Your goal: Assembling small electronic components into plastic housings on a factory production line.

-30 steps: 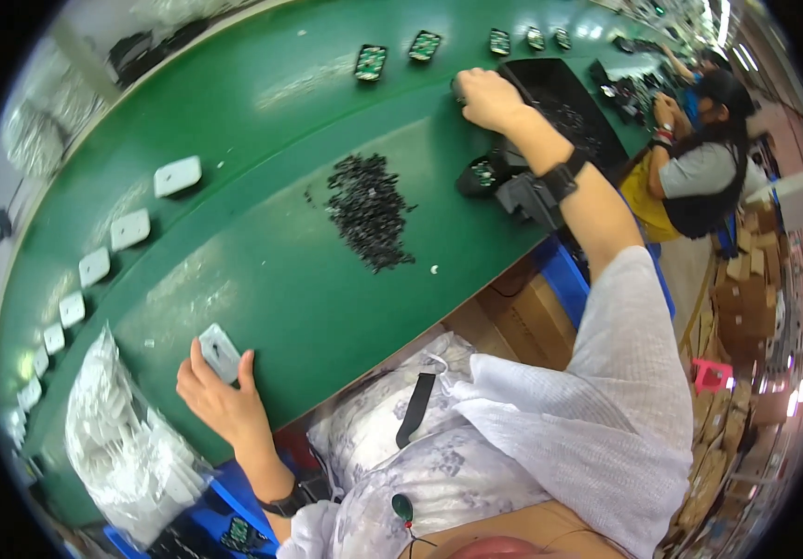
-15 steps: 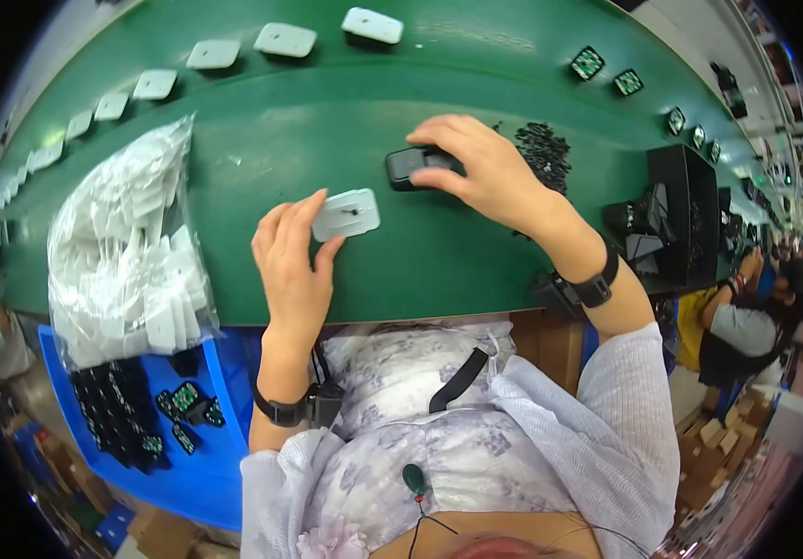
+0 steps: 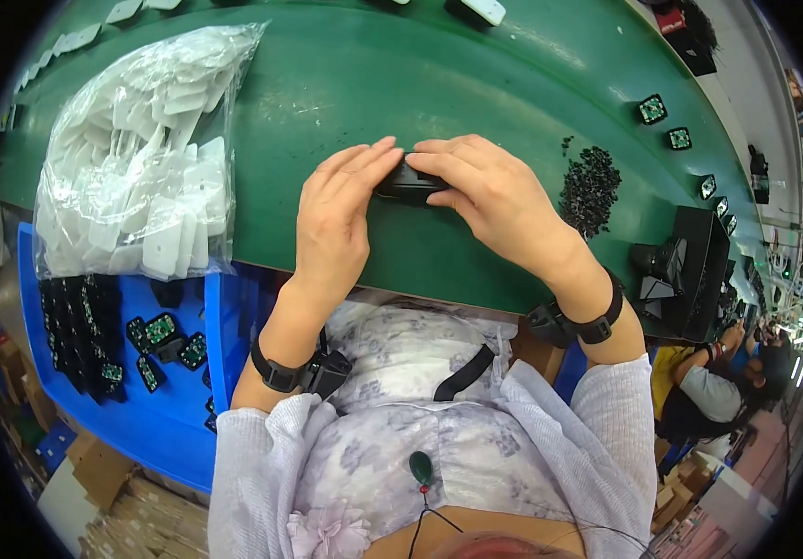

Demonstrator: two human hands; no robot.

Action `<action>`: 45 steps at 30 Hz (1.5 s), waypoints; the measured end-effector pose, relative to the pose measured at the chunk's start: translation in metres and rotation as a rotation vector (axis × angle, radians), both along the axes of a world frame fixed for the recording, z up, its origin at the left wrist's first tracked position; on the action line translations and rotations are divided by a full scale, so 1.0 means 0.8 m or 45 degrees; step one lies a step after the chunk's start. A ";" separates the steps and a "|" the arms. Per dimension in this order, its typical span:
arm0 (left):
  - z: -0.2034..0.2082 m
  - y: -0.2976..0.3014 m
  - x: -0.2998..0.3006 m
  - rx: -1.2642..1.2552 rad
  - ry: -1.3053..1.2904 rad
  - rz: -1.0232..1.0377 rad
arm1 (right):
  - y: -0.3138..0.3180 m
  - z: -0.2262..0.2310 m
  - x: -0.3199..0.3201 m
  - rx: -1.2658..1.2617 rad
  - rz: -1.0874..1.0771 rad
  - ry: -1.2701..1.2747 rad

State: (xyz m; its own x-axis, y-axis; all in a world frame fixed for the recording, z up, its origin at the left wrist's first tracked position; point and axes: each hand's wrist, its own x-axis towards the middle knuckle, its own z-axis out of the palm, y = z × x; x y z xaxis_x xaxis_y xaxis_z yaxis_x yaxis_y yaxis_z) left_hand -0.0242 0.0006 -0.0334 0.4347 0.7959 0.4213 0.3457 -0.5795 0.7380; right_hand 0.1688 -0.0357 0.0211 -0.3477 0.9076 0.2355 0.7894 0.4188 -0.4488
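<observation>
A small black plastic case (image 3: 409, 183) with rounded edges lies on the green table between my two hands. My left hand (image 3: 338, 210) presses its fingertips against the left end and top of the case. From the other side, my right hand (image 3: 490, 191) grips the right end, with its thumb at the near edge and its fingers over the top. My fingers cover much of the case. The white plate seen earlier does not show now, and I cannot tell whether it is inside or under the case.
A clear bag of white plates (image 3: 164, 224) lies at the left, above a blue bin (image 3: 164, 433) holding black cases with green circuit boards. Small black parts (image 3: 590, 191) are heaped at right, near a black box (image 3: 700, 265). Along the far edge stand white-topped pieces (image 3: 487, 9).
My left hand has moved right and up to the black case, and the white plate has gone from sight. My right hand stays on the case. The view has shifted.
</observation>
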 end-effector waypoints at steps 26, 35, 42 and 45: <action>0.015 0.015 0.010 -0.510 -0.106 0.072 | 0.024 -0.003 0.013 -0.569 -0.207 1.100; 0.033 -0.013 0.023 -1.076 -0.721 -0.091 | -0.003 -0.004 -0.021 -0.385 -0.316 1.394; 0.042 -0.015 0.035 -1.105 -0.904 -0.124 | 0.001 0.009 -0.028 -0.091 -0.485 1.123; 0.044 -0.008 0.033 -0.959 -0.805 -0.105 | 0.007 0.019 -0.035 -0.246 -0.508 1.517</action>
